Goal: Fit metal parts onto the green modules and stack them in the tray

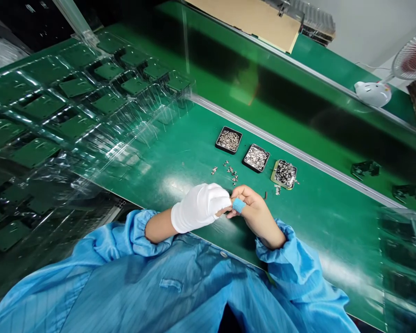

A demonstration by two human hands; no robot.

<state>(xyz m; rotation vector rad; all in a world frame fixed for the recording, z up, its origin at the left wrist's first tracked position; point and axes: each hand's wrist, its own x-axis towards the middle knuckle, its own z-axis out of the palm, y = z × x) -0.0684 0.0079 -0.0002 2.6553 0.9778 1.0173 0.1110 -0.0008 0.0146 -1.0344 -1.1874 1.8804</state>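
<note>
My left hand [198, 206], in a white glove, is curled closed near the front edge of the green table [319, 208]. My right hand [253, 208] is bare, with blue tape round one finger, and its fingers are pinched against the left hand's fingertips. Whatever sits between the two hands is too small to make out. Just beyond the hands lie a few loose small metal parts [230, 170]. Behind those stand two black trays [229, 139] [256, 157] and a pale tray [284, 174], each filled with small shiny metal pieces.
Stacks of clear plastic blister trays [72, 101] fill the left side. A green conveyor belt [298, 97] runs behind a metal rail. A white desk fan [398, 74] stands at the far right, a cardboard sheet [253, 21] at the top. More clear trays [402, 249] lie right.
</note>
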